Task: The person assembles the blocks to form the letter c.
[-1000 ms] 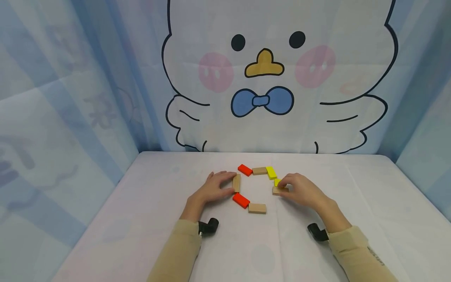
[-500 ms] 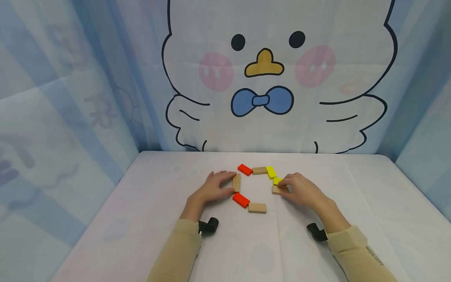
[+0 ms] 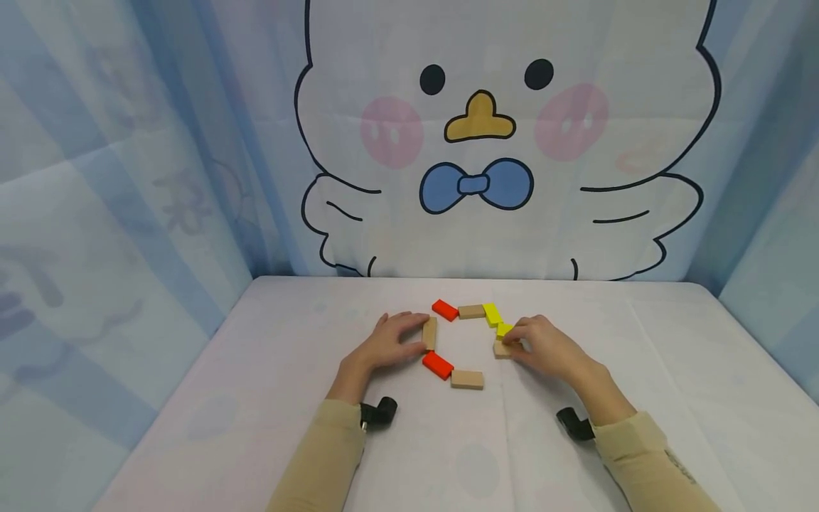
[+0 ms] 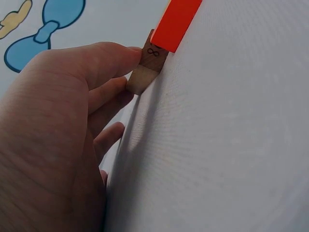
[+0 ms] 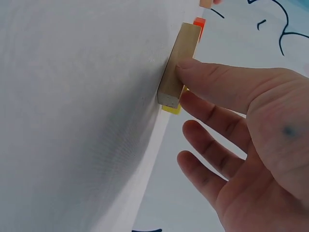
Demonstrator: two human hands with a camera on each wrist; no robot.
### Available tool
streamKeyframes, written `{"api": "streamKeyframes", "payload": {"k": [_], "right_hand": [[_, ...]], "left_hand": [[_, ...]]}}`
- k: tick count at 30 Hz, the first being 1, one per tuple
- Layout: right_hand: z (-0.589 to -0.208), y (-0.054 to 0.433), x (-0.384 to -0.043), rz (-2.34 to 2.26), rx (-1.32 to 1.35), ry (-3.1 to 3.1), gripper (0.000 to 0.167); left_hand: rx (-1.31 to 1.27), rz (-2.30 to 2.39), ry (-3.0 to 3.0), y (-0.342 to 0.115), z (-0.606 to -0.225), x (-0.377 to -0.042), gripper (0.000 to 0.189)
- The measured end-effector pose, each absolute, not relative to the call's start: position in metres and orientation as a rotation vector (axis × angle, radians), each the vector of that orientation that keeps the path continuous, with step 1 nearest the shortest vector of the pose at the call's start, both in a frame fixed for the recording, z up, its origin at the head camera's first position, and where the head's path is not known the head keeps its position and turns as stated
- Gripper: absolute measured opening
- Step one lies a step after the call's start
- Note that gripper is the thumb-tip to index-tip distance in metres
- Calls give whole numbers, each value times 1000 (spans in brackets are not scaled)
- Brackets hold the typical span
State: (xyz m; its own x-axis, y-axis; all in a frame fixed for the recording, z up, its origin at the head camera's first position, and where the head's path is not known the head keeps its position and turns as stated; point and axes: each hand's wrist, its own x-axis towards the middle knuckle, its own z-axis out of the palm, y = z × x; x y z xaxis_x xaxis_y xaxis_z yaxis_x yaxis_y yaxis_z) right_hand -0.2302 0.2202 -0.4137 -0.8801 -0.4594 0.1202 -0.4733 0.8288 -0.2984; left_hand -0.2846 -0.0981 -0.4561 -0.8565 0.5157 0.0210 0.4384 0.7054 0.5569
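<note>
My left hand (image 3: 382,345) holds a plain wooden block (image 3: 430,334) lengthwise, thumb at its near end and fingers at its far end. In the left wrist view a dark mark shows on that wooden block (image 4: 145,78), beside the red block (image 4: 176,24). On the right side, my right hand (image 3: 552,347) pinches another plain wooden block (image 5: 179,48) between thumb and index finger; its other fingers are spread loosely. Just behind this block sits a yellow block (image 3: 502,330), partly covered by the fingers in the head view.
Blocks lie in a broken ring: a far red block (image 3: 444,310), a wooden block (image 3: 471,311), a yellow block (image 3: 492,314), a near red block (image 3: 438,365) and a front wooden block (image 3: 467,380). A white cloth (image 3: 435,455) covers the table; a printed curtain (image 3: 473,242) hangs behind.
My right hand and its wooden block have shifted very slightly left, with a bit more of the yellow block showing. The left hand stays in place.
</note>
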Motion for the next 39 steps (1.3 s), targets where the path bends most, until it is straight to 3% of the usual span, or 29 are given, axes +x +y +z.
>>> {"api": "streamKeyframes", "payload": {"k": [5, 30, 39], "right_hand": [[-414, 221, -229, 555, 753, -2971, 14], [-408, 217, -220, 528, 597, -3092, 37], [-412, 214, -221, 463, 575, -3086, 38]], "left_hand": [[796, 856, 2770, -97, -457, -285, 64], [779, 848, 2776, -98, -457, -283, 64], [780, 843, 2777, -98, -456, -284, 64]]}}
